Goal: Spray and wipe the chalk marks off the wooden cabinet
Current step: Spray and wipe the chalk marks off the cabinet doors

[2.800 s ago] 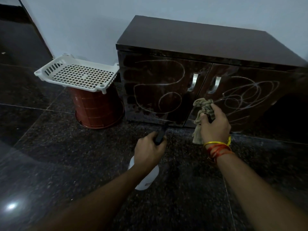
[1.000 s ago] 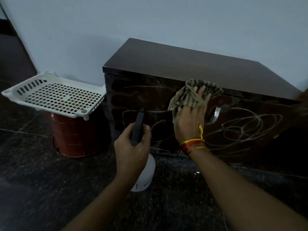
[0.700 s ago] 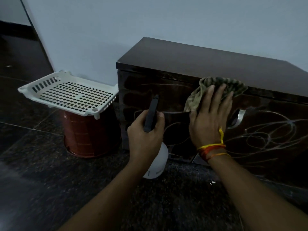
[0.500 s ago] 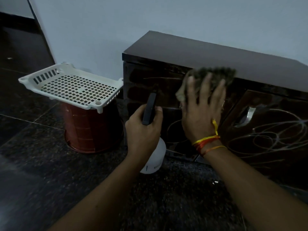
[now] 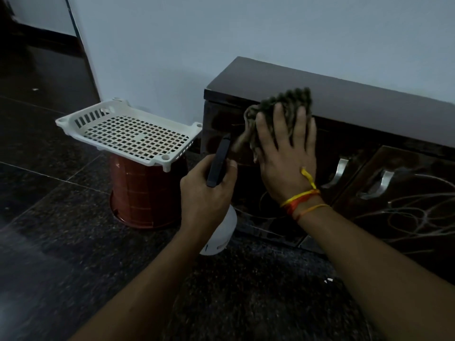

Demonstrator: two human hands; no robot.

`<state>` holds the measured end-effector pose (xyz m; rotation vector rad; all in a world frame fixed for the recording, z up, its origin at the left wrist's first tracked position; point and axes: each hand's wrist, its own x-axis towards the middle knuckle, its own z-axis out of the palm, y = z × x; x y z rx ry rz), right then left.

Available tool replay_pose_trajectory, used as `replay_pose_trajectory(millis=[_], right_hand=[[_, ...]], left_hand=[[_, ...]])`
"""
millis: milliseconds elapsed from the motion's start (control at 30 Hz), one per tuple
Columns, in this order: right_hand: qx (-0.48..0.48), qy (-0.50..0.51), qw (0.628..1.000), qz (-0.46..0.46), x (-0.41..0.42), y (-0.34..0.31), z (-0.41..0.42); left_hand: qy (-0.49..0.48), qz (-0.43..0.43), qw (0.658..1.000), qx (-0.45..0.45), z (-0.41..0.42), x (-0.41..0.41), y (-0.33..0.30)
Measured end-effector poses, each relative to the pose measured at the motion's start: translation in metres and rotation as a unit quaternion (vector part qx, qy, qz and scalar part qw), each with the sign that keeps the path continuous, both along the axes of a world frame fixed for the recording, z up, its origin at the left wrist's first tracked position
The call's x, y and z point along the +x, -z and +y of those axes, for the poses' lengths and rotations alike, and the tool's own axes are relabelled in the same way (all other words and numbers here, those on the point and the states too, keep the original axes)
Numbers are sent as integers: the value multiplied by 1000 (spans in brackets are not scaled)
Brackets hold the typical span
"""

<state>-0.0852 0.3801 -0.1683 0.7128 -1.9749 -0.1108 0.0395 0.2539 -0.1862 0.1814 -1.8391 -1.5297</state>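
Note:
A low dark wooden cabinet with two doors stands against the wall. White chalk scribbles cover its right door; fainter lines show on the left door below my hands. My right hand lies flat on the upper left door and presses a crumpled greenish cloth against it. My left hand grips a white spray bottle with a black trigger head, held just in front of the left door.
A white perforated plastic basket rests on an upturned red bucket left of the cabinet. The floor is dark polished stone. Two metal handles sit at the door seam.
My right hand slid the cloth leftward along the top of the left door. The spray bottle stayed in my left hand, and the view shifted left.

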Motion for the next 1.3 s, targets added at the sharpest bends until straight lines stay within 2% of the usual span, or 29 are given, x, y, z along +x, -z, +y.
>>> replay_pose_trajectory(millis=[267, 433, 667, 867, 1067, 1300], right_hand=[[-57, 53, 997, -11, 2, 2, 31], [38, -17, 999, 19, 3, -11, -28], [56, 9, 998, 29, 5, -9, -16], [55, -26, 997, 51, 1, -13, -53], [158, -80, 982, 68, 0, 5, -49], [100, -60, 991, 65, -3, 1, -64]], left_hand=[[13, 1, 1000, -9, -7, 8, -7], [-12, 8, 1000, 4, -16, 8, -8], [-15, 15, 1000, 13, -21, 15, -10], [-30, 13, 999, 12, -33, 19, -11], [-40, -3, 999, 17, -38, 26, -5], [-35, -5, 999, 11, -32, 27, -2]])
